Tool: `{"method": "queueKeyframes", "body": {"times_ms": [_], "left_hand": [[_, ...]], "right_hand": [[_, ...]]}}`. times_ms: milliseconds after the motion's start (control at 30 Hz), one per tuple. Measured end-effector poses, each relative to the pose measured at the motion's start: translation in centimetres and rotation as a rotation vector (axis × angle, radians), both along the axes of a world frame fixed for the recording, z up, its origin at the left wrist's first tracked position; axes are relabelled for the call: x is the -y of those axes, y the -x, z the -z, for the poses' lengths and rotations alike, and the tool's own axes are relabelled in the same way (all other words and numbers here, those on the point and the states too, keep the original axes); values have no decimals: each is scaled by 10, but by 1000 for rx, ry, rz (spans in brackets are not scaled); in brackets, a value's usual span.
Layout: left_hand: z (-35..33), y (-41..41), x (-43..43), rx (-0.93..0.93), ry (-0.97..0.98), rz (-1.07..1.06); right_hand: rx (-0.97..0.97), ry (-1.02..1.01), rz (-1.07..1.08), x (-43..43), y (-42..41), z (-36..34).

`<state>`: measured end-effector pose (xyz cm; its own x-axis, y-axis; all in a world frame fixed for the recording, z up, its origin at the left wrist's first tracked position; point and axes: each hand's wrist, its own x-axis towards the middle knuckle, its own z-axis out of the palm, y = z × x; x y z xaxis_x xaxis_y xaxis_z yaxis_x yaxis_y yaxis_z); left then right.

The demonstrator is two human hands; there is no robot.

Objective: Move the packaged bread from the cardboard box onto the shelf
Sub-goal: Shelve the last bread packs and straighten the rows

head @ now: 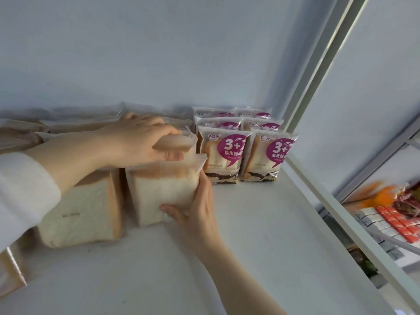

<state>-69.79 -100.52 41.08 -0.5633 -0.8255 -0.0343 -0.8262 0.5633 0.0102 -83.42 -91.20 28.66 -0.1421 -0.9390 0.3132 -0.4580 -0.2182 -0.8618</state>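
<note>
Bread pack [163, 192] on shelf [261, 223], left of purple packs [222, 153]; right grip [197, 208] curled round its lower right corner, left grip [141, 137] pinching a top flap [179, 142]; I judge it light, squashy; hold low sides gently.

So I'm counting six purple-label bread packs [223, 155] standing at about 1 o'clock, two across and three deep. The clear-bagged loaf [163, 194] tally is getting fuzzy: three are sitting up front, running from the middle out toward 8 o'clock, with the last one getting cut off at the edge. More are lining up behind them at 10 o'clock, but they're blurring together, so I'm not putting a number on those. Two hands are showing, left hand [145, 142] and right hand [195, 214], over one white shelf [250, 235]. The little grey and red boxes [391, 223] at 4 o'clock are looking too smeared to count.
</note>
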Motion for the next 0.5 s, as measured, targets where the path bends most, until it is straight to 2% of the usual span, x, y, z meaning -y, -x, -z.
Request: {"method": "queueKeyframes", "body": {"times_ms": [100,267,400,500], "left_hand": [[1,1,-1,-5,6,0],[3,2,-13,27,-47,12],[15,-1,-20,54,8,31],[17,-3,-20,44,88,59]], "right_hand": [[-49,26,-3,2,-3,-5],[-60,-55,-55,1,-1,-8],[-98,-135,-219,-6,8,-4],[-160,-142,-205,-8,11,1]]}}
